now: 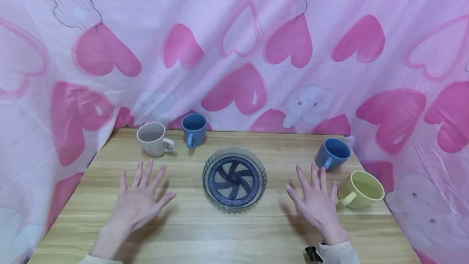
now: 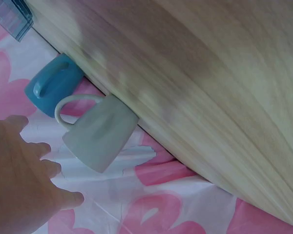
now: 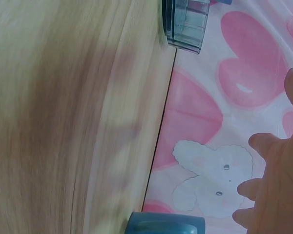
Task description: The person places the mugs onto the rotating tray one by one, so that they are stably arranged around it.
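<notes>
My left hand (image 1: 138, 201) hovers over the left of the table with its fingers spread, holding nothing. Just beyond its fingertips stands a greyish-white mug (image 1: 152, 139), its handle turned right. A blue mug (image 1: 194, 129) is behind that one. My right hand (image 1: 316, 205), also spread and holding nothing, is over the right side. Near it stand a second blue mug (image 1: 332, 154) and a yellow-green mug (image 1: 360, 190), both upright. Between the hands lies a round clear glass dish (image 1: 264, 182) with a dark pinwheel-patterned disc (image 1: 234, 180) in it.
The wooden table (image 1: 234, 239) ends at a pink and white curtain (image 1: 234, 52) with hearts, which hangs behind it and along both sides. A black item (image 1: 313, 254) shows at the right sleeve's cuff.
</notes>
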Demonstrator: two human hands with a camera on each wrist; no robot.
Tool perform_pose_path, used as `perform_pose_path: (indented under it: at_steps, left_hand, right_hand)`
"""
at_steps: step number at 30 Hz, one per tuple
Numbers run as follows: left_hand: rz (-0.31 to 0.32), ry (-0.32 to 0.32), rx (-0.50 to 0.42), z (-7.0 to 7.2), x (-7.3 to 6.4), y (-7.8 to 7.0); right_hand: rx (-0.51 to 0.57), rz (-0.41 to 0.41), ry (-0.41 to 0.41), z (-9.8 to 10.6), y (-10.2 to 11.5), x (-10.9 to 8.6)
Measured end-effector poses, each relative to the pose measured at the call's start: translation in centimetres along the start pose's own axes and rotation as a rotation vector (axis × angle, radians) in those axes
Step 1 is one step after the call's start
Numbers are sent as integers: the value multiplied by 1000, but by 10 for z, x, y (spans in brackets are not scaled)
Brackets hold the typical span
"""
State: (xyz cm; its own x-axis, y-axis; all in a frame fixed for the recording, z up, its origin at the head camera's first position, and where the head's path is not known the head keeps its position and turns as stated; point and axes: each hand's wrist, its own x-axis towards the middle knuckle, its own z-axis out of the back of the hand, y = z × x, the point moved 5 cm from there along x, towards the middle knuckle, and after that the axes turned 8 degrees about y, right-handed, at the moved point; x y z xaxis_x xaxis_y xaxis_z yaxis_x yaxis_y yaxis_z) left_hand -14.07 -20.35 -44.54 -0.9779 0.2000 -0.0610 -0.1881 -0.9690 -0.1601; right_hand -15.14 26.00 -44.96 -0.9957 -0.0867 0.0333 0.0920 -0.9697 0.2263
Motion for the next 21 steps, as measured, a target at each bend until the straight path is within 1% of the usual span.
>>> perform_pose_path:
  at_steps: [11,16,21]
  left_hand:
    - [4,-21,12,0,-2,2]
    - [8,-25,12,-1,-3,2]
    - [18,-38,-11,-1,-5,2]
  right_hand:
    - [5,12,-25,-2,1,0]
    - [14,7,-40,1,-1,-2]
    - [37,20,-68,5,-3,-4]
